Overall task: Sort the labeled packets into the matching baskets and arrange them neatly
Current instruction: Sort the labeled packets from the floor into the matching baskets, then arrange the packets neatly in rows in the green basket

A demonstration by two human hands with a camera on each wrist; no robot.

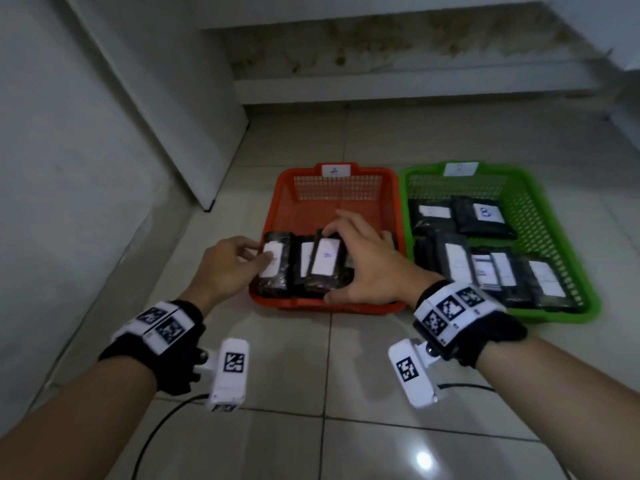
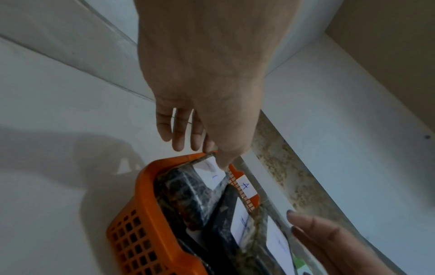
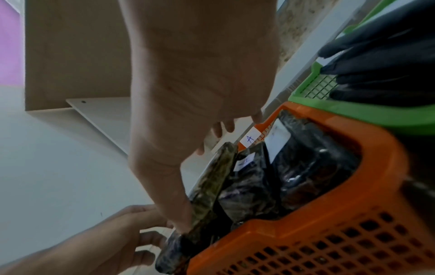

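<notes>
Dim, soft frames — floor tile (image 1: 424, 459) glare, wrist views perhaps motion-blurred.

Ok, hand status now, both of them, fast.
Left hand: pinching the leftmost packet in the orange basket.
Right hand: gripping the tilted packet marked A, thumb at its near end, fingers at the far end.

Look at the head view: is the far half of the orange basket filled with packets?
No, the far half of the orange basket shows bare mesh; its packets crowd the near end under both hands.
</notes>
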